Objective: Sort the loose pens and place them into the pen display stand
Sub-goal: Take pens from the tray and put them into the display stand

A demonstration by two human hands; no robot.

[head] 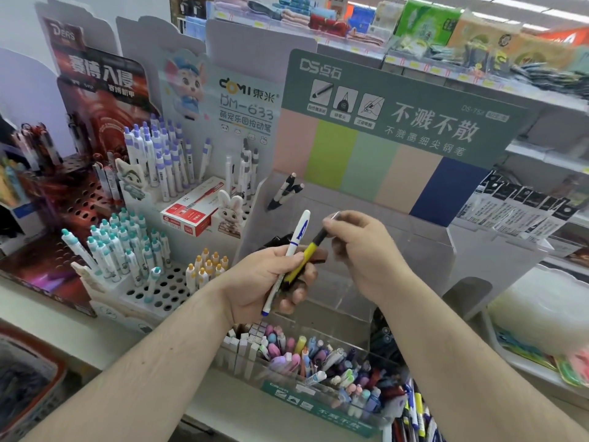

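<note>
A: Which pens are in hand?
B: White pen [294,242] with blue print, tilted; yellow-and-black pen [306,255] crossing beside it.
A: And the pen display stand [350,224]?
B: Clear acrylic tiers; two black-and-white pens [287,191] lean at upper left.

This is a shop, at its stationery counter. Printed cardboard display stands are crowding the space to the left of the left hand [267,282]: a red one [95,100] with punched holes, and a pale one [223,100] with a cartoon mouse, holding rows of white pens [159,161] capped in purple, teal and yellow. A green-headed pen stand [398,122] with pastel colour panels is rising just beyond the right hand [363,250]. Below both hands a clear bin [318,406] is brimming with mixed pens. Shelves [430,68] with price tags are carrying packaged goods far behind the hands, and hanging packets [516,208] are showing to the right.
</note>
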